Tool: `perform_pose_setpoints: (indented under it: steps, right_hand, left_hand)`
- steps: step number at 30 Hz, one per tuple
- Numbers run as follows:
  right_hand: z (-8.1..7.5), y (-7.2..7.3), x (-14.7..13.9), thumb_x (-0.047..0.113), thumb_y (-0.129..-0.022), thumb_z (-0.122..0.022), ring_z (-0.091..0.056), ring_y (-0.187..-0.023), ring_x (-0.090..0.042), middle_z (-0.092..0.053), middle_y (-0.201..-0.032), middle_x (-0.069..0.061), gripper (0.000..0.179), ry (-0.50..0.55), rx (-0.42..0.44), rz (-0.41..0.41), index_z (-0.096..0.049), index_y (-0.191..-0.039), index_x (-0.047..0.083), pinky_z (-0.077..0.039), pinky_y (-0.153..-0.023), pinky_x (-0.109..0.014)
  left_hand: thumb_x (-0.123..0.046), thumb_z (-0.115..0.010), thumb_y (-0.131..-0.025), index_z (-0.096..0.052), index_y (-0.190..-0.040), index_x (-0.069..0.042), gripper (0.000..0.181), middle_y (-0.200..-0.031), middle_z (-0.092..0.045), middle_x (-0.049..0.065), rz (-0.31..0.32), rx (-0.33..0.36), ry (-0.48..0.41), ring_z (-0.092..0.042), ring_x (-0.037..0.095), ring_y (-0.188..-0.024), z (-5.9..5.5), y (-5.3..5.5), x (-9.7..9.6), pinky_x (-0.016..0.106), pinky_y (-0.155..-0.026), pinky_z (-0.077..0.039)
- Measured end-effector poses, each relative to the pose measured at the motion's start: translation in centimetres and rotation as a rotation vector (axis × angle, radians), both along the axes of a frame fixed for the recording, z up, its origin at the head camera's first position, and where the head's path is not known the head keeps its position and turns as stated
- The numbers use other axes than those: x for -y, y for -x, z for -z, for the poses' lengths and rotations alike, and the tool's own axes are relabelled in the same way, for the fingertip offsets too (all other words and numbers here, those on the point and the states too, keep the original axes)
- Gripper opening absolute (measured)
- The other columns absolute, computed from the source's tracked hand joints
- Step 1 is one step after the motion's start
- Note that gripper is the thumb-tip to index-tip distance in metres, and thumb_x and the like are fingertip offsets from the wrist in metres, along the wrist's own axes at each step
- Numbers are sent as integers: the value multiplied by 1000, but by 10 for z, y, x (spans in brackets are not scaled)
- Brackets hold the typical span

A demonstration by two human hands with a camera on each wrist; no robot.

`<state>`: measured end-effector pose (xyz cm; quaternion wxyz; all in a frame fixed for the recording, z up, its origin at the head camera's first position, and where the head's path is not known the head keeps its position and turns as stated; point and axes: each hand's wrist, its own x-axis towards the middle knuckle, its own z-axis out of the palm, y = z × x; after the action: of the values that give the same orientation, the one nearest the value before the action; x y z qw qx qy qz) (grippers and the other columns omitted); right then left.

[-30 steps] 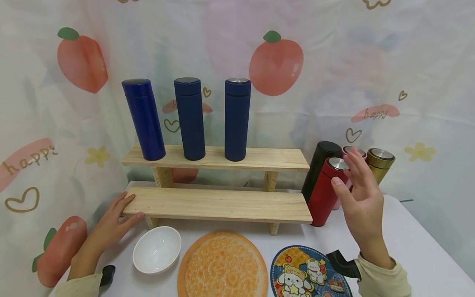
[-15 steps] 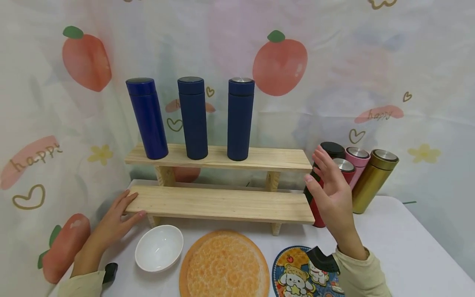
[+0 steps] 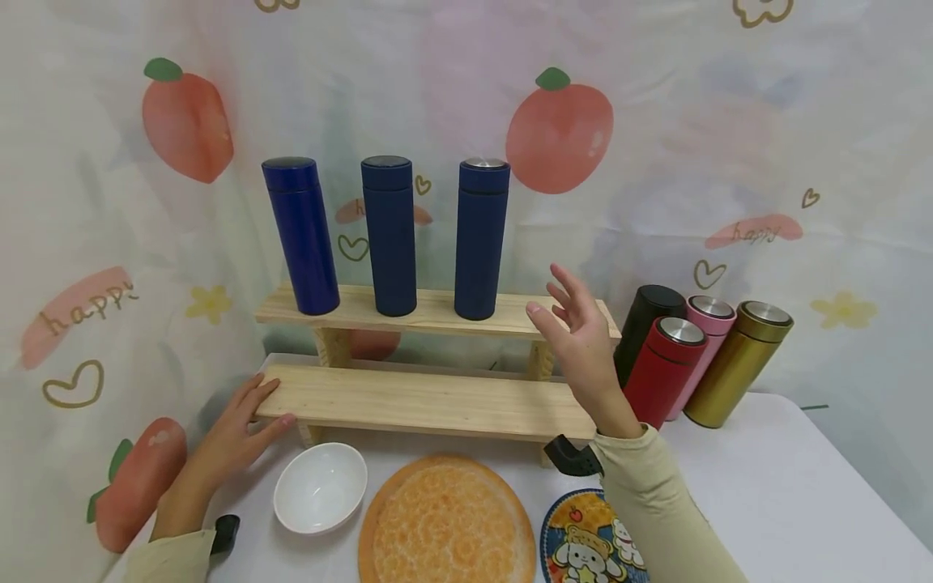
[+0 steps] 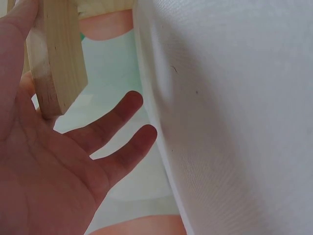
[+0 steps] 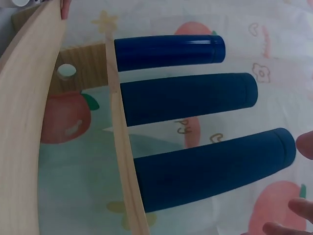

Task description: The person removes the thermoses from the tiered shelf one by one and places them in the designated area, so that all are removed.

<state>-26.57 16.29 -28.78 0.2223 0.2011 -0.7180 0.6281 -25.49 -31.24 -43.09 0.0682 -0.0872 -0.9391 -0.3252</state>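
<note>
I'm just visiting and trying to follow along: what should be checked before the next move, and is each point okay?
1. Right hand holding nothing: ok.
2. Left hand touching the lower shelf: ok, at its left end.
3. Three blue bottles standing on the upper shelf: ok.
4. Black bottle seen down to its base: cannot tell, the base is hidden.
5. Cartoon mat uncovered: not ok, the right sleeve hides part.

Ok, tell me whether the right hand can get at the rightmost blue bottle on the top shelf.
Probably yes: the right hand holds nothing, and nothing shows between it and the rightmost blue bottle.
</note>
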Motion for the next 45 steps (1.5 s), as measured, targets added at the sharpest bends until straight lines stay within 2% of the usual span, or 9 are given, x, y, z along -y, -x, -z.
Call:
perform_pose_setpoints:
  steps: [6, 14, 19, 27, 30, 38, 45]
  right_hand:
    - [-15, 22, 15, 23, -104, -68, -37, -155, -25, -34, -171, -6, 73, -29, 56, 9, -34, -167, 8, -28, -126, -49]
    - [-34, 49, 26, 28, -102, -72, -34, -156, -34, -28, -173, -13, 82, -1, 159, -2, -28, -169, 11, -35, -123, -51]
    - [-40, 62, 34, 27, -102, -72, -30, -157, -41, -24, -174, -17, 86, 1, 167, -22, -24, -170, 7, -34, -124, -53]
    - [-48, 78, 44, 25, -100, -75, -28, -156, -42, -24, -174, -18, 90, 21, 224, -18, -23, -170, 7, -32, -124, -52]
    - [-49, 83, 48, 23, -98, -77, -29, -156, -41, -27, -173, -17, 91, 24, 250, -18, -24, -170, 8, -33, -124, -53]
    - [-41, 93, 54, 16, -97, -79, -47, -145, -36, -42, -163, -21, 83, 43, 299, -47, -33, -165, 2, -38, -121, -51]
    - [-35, 93, 57, 15, -97, -79, -52, -140, -36, -50, -156, -23, 78, 49, 272, -53, -39, -162, 1, -41, -119, -50]
  left_hand:
    - [-44, -72, -103, -35, -163, -5, 81, -171, -16, 30, 1, -19, 3, -26, 61, -150, 2, 2, 0, 82, -111, -29]
    - [-45, -72, -102, -36, -163, -5, 81, -172, -17, 30, 3, -16, 0, -26, 61, -150, -1, 0, -2, 82, -110, -30]
    - [-48, -70, -103, -33, -165, -6, 84, -172, -15, 29, -9, 4, 14, -25, 62, -150, -2, 1, -3, 83, -109, -29]
    - [-46, -72, -102, -35, -164, -5, 82, -172, -16, 30, -7, -4, -7, -25, 61, -151, 1, 0, -4, 82, -111, -29]
    - [-46, -72, -102, -35, -164, -6, 82, -172, -16, 29, -7, -12, -8, -25, 61, -151, 2, 1, -2, 82, -111, -29]
    - [-47, -70, -103, -35, -164, -6, 82, -173, -15, 29, -10, 1, -3, -25, 61, -151, 2, 1, -4, 82, -111, -29]
    - [-49, -70, -103, -34, -165, -7, 83, -173, -14, 29, -19, 12, 2, -25, 61, -150, 0, 0, -3, 82, -111, -29]
